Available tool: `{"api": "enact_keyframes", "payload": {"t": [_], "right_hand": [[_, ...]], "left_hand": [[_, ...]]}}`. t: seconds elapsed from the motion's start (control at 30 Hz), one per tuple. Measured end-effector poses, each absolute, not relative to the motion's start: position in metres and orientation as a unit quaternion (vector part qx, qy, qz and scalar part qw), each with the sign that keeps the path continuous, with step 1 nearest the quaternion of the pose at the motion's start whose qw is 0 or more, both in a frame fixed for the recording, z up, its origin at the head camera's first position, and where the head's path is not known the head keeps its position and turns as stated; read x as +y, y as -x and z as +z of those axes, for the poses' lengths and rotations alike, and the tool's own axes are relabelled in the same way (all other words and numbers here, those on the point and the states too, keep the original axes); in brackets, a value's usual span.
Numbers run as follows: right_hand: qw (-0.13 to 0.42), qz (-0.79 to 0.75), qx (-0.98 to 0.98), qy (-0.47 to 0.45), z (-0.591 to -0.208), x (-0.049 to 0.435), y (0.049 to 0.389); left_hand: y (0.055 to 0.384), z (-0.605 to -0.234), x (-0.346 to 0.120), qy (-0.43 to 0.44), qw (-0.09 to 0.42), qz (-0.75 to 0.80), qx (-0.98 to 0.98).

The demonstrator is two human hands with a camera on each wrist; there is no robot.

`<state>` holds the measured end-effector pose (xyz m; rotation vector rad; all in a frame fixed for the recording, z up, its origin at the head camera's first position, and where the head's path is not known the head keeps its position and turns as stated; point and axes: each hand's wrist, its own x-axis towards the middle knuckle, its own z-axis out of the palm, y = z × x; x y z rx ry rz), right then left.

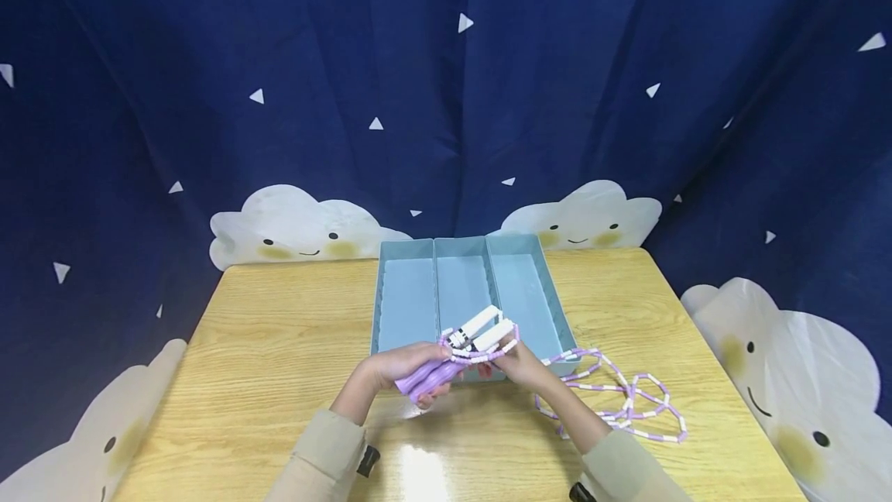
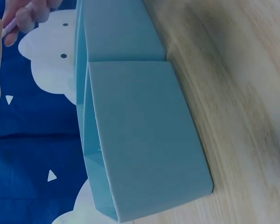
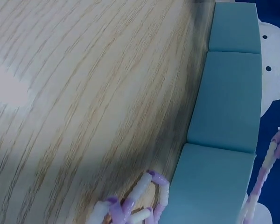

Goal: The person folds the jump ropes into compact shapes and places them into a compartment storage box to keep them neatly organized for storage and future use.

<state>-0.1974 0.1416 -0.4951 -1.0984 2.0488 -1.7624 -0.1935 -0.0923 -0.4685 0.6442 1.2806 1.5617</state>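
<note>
A beaded jump rope in purple and white is held between both hands above the front of a blue box. My left hand grips its two handles side by side, purple ends toward me and white ends pointing away to the right. A stretch of beaded cord loops round the handles. At the right of that loop, my right hand holds the cord; its fingers pinch a bead in the left wrist view. In the right wrist view the held cord hangs at the right edge.
The blue box has three compartments and stands on the wooden table. Loose loops of the rope lie on the table at the right, beside the box's front corner and under the right forearm. A dark blue curtain hangs behind.
</note>
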Motion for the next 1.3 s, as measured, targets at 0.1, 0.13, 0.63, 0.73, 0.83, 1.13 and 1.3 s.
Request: {"api": "enact_keyframes", "payload": {"t": [0.1,0.13,0.63,0.73,0.83,1.13,1.3], "right_hand": [[0.136,-0.608,0.701,0.347,-0.497,0.143,0.197],[0.140,-0.601,0.710,0.340,-0.500,0.144,0.198],[0.157,-0.462,0.823,0.290,-0.472,0.153,0.183],[0.156,-0.451,0.829,0.291,-0.466,0.154,0.180],[0.159,-0.437,0.838,0.286,-0.470,0.156,0.182],[0.166,-0.390,0.857,0.293,-0.473,0.166,0.181],[0.176,-0.384,0.858,0.291,-0.463,0.166,0.175]], "left_hand": [[0.194,-0.469,-0.092,-0.268,0.471,0.645,0.539],[0.194,-0.470,-0.092,-0.267,0.465,0.646,0.543],[0.197,-0.473,-0.088,-0.250,0.440,0.663,0.552],[0.197,-0.473,-0.087,-0.250,0.437,0.666,0.550],[0.196,-0.472,-0.086,-0.253,0.426,0.668,0.554],[0.196,-0.474,-0.080,-0.257,0.426,0.677,0.543],[0.197,-0.475,-0.078,-0.246,0.432,0.683,0.535]]}}
